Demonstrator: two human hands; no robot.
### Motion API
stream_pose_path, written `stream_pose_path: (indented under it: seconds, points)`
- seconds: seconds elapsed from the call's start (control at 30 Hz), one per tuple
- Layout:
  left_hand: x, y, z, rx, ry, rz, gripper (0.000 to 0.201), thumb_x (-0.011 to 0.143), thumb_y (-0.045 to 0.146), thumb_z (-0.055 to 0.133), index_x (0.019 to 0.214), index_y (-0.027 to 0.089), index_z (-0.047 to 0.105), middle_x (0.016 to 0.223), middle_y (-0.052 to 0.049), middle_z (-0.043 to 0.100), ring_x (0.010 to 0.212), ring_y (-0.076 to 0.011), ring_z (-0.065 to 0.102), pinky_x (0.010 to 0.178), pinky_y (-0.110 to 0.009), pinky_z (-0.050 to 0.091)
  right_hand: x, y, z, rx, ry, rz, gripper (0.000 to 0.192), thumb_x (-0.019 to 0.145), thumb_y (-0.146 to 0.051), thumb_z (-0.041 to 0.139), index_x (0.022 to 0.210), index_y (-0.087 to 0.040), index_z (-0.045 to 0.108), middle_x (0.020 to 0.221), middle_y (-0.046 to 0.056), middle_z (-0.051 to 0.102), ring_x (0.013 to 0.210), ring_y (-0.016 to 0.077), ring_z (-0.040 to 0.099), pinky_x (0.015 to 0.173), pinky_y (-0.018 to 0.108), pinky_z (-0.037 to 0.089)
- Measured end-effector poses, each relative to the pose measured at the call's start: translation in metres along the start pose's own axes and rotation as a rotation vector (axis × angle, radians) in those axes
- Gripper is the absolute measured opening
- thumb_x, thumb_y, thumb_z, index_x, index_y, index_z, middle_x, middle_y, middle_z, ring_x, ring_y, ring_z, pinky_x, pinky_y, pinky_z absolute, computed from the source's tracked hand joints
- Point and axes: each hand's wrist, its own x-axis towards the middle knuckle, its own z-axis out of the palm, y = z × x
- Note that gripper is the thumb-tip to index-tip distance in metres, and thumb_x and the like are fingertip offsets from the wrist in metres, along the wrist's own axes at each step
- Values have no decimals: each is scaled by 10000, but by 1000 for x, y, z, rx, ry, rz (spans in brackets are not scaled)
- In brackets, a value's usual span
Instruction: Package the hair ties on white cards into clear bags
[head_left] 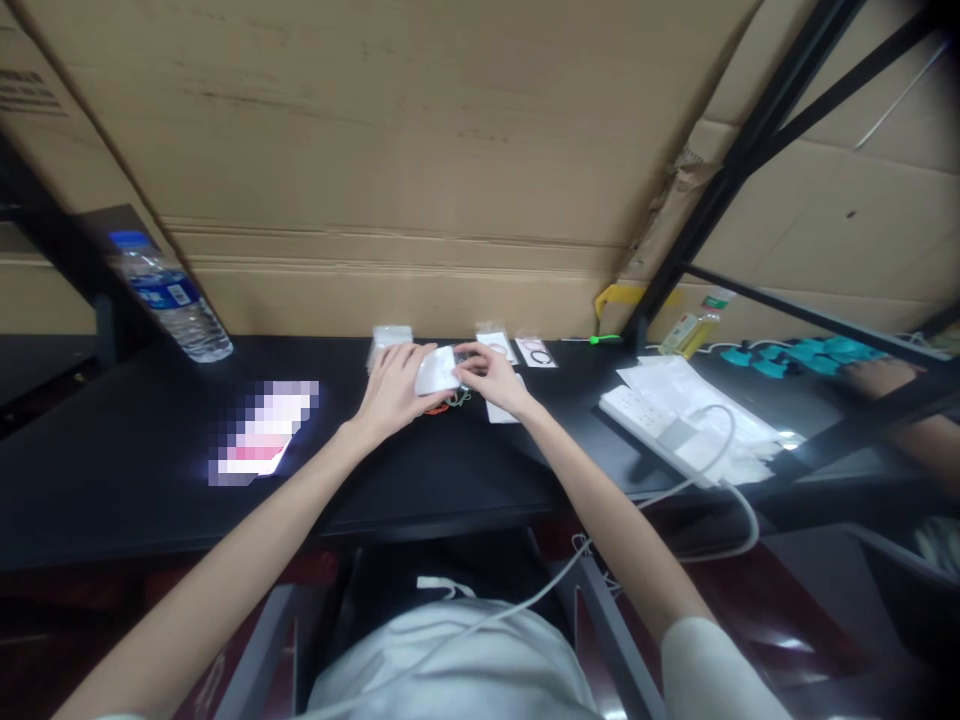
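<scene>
A small white card or packet [436, 371] is held up over the black table between my two hands. My left hand [395, 385] is closed round its left side, thumb underneath. At its right edge, the fingers of my right hand [491, 378] are pinched together; a small dark item seems to be at their tips, too small to name. Below the hands lie thin orange and green cords [448, 403]. A white card [504, 408] lies flat under my right wrist. Behind my left hand is a stack of clear packets [390, 338].
Bagged cards [535, 351], one with a black ring-shaped cord, lie at the back. A water bottle [174, 300] and a lit phone [264, 432] are on the left. Rightward are a power strip [652, 432], papers [679, 385], teal objects [802, 355] and another person's hand [885, 377].
</scene>
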Motion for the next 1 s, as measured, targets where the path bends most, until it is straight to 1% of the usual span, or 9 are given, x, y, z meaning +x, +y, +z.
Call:
stream_pose_path:
  seconds: [0.13, 0.27, 0.37, 0.47, 0.57, 0.67, 0.73, 0.8, 1.0]
  points:
    - [0, 2, -2, 19, -26, 12, 752, 900, 645, 687, 1476, 186, 535, 1330, -158, 659, 1262, -365, 582, 1132, -506, 379, 0, 0, 3, -23, 28, -3, 415, 813, -338, 772, 1186, -202, 655, 884, 42, 769, 851, 214, 739, 811, 365, 594]
    - [1, 2, -3, 22, -42, 0, 739, 911, 647, 669, 1482, 198, 537, 1337, -159, 662, 1263, -369, 584, 1149, -518, 361, 0, 0, 5, -41, 30, 5, 414, 835, -377, 778, 1191, -208, 652, 898, 45, 773, 847, 216, 741, 793, 363, 596]
    - [1, 2, -4, 24, -27, -13, 715, 933, 643, 644, 1477, 191, 539, 1326, -162, 666, 1270, -364, 582, 1164, -510, 346, -1, -4, 1, -78, 55, -20, 364, 905, -432, 730, 1182, -205, 662, 984, 72, 776, 895, 216, 743, 815, 359, 590]
    - [3, -2, -7, 39, 25, -98, 717, 932, 657, 638, 1474, 198, 541, 1342, -161, 660, 1285, -368, 574, 1154, -505, 355, -4, -11, -8, -248, 71, -124, 323, 1001, -474, 628, 1180, -212, 687, 1117, 94, 767, 943, 213, 733, 850, 358, 562]
    - [4, -6, -10, 73, 89, -203, 740, 919, 684, 636, 1471, 199, 547, 1338, -169, 655, 1273, -387, 575, 1112, -510, 388, -8, -13, -17, -499, 4, -187, 298, 1035, -478, 592, 1115, -221, 720, 1036, 71, 773, 857, 203, 709, 806, 350, 519]
    - [5, -9, -12, 92, 110, -234, 702, 945, 668, 606, 1470, 206, 550, 1316, -167, 663, 1237, -381, 595, 1076, -504, 411, -11, -6, -19, -653, -114, -189, 196, 994, -412, 678, 1017, -228, 743, 902, 41, 755, 807, 198, 679, 743, 321, 478]
    - [5, -9, -12, 92, 113, -236, 686, 951, 664, 598, 1469, 216, 549, 1317, -160, 666, 1229, -375, 602, 1067, -498, 421, -11, 0, -16, -733, -144, -203, 166, 969, -354, 714, 1088, -245, 754, 960, 49, 747, 843, 206, 671, 712, 308, 455]
    - [5, -9, -10, 95, 111, -239, 700, 940, 675, 608, 1471, 224, 546, 1318, -157, 668, 1236, -377, 601, 1073, -500, 421, -11, 4, -14, -801, -142, -220, 220, 955, -336, 734, 1162, -264, 758, 1034, 69, 727, 885, 221, 663, 698, 307, 437]
    - [4, -8, -5, 98, 67, -231, 709, 922, 676, 633, 1457, 216, 557, 1331, -159, 671, 1255, -390, 597, 1086, -515, 418, -11, 5, -10, -839, -164, -227, 135, 944, -348, 760, 1043, -257, 765, 1024, 68, 676, 828, 206, 621, 693, 307, 419]
